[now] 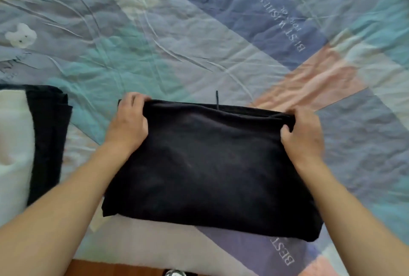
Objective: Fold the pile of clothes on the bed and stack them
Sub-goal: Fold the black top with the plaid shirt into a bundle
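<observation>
A black garment (208,165) lies flat on the bed (199,38), close to the near edge. The left hand (128,125) pinches its far left corner, and the right hand (303,136) pinches its far right corner. This looks like the middle of a fold. Next, both hands likely need to bring that far edge toward the person, keeping it even. A stack (33,138) of folded clothes waits at the left.
</observation>
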